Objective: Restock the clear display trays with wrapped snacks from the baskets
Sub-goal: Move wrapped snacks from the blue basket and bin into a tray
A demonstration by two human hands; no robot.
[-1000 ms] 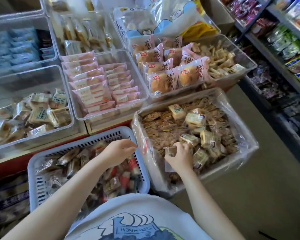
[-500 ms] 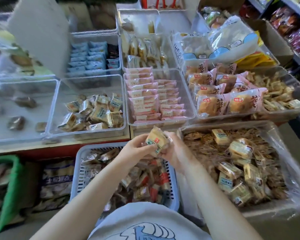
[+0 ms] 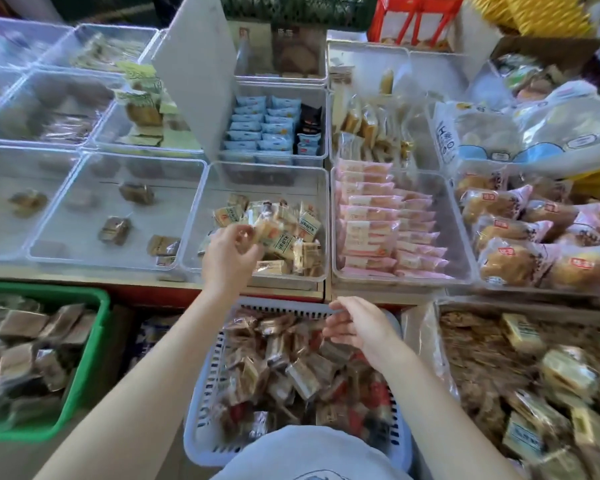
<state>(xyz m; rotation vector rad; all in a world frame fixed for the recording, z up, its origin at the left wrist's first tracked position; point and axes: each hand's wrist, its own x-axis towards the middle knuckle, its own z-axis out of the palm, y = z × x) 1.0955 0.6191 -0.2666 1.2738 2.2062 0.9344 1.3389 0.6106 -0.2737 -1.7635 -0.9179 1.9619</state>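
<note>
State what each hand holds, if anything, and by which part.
The left hand pinches a wrapped snack by its near end, over the clear tray. The right hand holds nothing, fingers loosely curled above the white basket.

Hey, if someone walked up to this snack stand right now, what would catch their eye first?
Probably the left hand reaching over the middle clear tray, holding a wrapped snack above the pile of tan packets there. Next, the neat rows of pink packets in the tray to its right, and the white basket of mixed wrapped snacks right below, with the right hand hovering over it.
</note>
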